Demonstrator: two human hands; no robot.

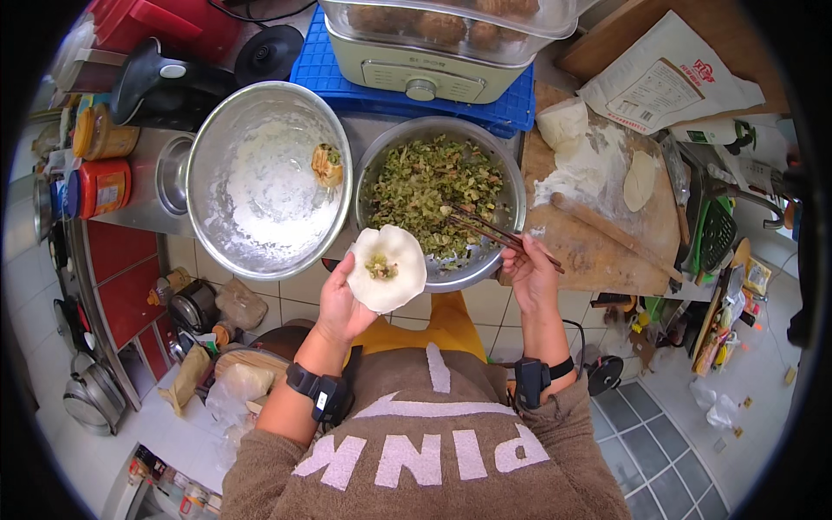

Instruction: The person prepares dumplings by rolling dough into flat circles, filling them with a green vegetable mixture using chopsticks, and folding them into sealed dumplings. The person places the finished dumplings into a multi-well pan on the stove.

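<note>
Your right hand [530, 270] grasps 2 chopsticks [496, 231], their long axis slanting up-left over the chopped filling [433, 182]; your left hand [340, 303] cradles the wrapper [404, 289] (left of their tips, nearer you).

Dough wrapper [409, 282]: pale, thin, roundish, lying open on my left hand [334, 299] | dab of filling [381, 267]: green-brown, unsealed, near wrapper's middle | chopsticks [507, 234]: dark brown, slanting from my right hand [531, 273] over the bowl | bowl [513, 178]: round, metal, holding chopped greenish filling [438, 182]
</note>
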